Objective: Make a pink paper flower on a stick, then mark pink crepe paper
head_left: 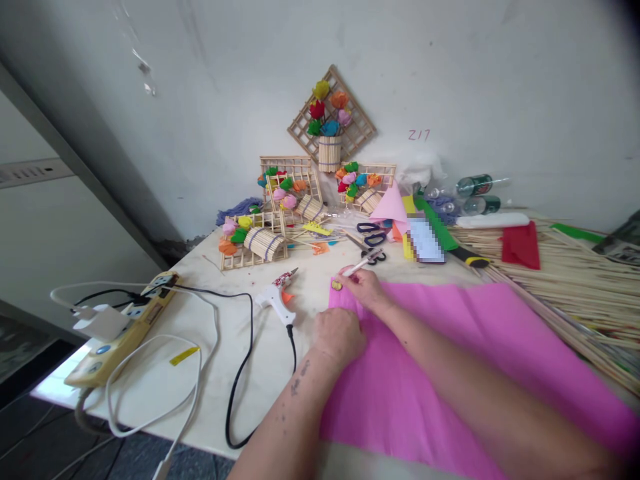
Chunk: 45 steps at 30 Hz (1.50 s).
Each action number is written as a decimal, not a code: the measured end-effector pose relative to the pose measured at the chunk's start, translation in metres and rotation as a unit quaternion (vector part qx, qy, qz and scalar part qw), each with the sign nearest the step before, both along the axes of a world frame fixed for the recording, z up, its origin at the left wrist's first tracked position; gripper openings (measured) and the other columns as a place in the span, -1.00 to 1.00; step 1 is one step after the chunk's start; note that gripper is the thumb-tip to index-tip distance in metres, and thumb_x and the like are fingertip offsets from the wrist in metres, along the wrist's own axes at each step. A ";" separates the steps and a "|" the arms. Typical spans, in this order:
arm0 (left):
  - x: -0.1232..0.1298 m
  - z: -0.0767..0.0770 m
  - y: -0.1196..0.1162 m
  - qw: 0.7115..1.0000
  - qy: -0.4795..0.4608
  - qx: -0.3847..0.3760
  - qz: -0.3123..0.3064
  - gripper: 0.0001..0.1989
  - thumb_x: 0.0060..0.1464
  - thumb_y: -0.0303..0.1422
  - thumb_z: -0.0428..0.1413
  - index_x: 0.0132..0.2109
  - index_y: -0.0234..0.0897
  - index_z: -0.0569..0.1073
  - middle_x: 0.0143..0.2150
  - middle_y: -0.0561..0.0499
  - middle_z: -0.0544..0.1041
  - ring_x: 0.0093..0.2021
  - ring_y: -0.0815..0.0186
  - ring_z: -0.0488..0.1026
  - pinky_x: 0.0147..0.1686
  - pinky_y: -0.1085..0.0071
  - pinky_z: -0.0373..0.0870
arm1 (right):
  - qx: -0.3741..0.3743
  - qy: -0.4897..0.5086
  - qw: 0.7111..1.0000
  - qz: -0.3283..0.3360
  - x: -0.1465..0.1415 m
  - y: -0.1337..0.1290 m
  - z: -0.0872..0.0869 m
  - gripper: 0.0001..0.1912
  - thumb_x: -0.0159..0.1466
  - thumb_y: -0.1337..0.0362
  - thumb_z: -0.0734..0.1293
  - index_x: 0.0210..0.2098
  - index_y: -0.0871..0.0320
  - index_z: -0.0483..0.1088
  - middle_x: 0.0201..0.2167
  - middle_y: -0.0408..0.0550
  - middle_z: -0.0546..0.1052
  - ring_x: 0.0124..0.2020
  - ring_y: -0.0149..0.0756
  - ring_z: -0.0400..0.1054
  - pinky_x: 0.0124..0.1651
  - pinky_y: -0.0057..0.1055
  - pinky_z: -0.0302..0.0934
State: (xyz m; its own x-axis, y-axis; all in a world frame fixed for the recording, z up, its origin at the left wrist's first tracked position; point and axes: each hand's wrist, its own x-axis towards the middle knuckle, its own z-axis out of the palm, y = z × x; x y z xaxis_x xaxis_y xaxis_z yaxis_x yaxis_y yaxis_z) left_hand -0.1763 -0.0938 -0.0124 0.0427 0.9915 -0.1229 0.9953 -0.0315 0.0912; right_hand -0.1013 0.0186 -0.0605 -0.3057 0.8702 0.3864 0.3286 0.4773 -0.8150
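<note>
A large magenta sheet (pixel 450 313) lies over the right front of the table. My right hand (pixel 364 287) is at its upper left corner, fingers closed round a white pen (pixel 361 263) that points up and right. Just left of those fingertips a small yellowish piece (pixel 337 285) rests on the sheet's corner. My left hand (pixel 340 333) is curled down on the sheet's left edge, below my right hand; its fingertips are hidden, so what it holds cannot be seen.
A white glue gun (pixel 276 303) lies left of my hands, its black cord curving forward. Farther left is a power strip (pixel 127 333) with white cables. Scissors (pixel 370 247), stick-and-flower lattices (pixel 263 243) and a red sheet (pixel 521 245) lie behind; thin sticks (pixel 565 280) cover the right side.
</note>
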 end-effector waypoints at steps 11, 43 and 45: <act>0.005 0.004 -0.005 0.995 -0.047 0.092 0.017 -0.68 0.04 -0.23 -0.12 -0.17 -0.28 0.40 -0.24 -0.13 0.45 -0.13 0.14 0.34 -0.22 0.25 0.28 | -0.011 0.058 0.998 0.035 0.004 -0.004 0.011 -0.84 0.12 0.29 0.18 -0.32 0.11 0.36 -0.59 -0.18 0.47 -0.50 -0.38 0.41 -0.34 -0.45 0.28; 0.006 -0.002 -0.008 0.998 -0.010 0.056 -0.042 -0.46 0.03 -0.11 -0.10 0.10 -0.33 0.23 0.16 -0.22 0.18 0.17 0.05 0.04 0.02 0.20 0.15 | 0.203 -0.303 0.926 0.098 0.010 0.014 0.030 -0.83 0.12 0.31 0.24 -0.31 0.05 0.42 -0.41 -0.13 0.49 -0.37 -0.37 0.33 -0.33 -0.53 0.08; 0.006 -0.001 -0.008 0.997 -0.012 0.057 -0.045 -0.46 0.03 -0.11 -0.09 0.09 -0.34 0.24 0.15 -0.22 0.19 0.16 0.05 0.05 0.01 0.20 0.16 | 0.178 -0.288 0.938 0.078 0.011 0.015 0.034 -0.84 0.10 0.28 0.26 -0.31 0.05 0.42 -0.45 -0.15 0.49 -0.40 -0.38 0.33 -0.36 -0.53 0.07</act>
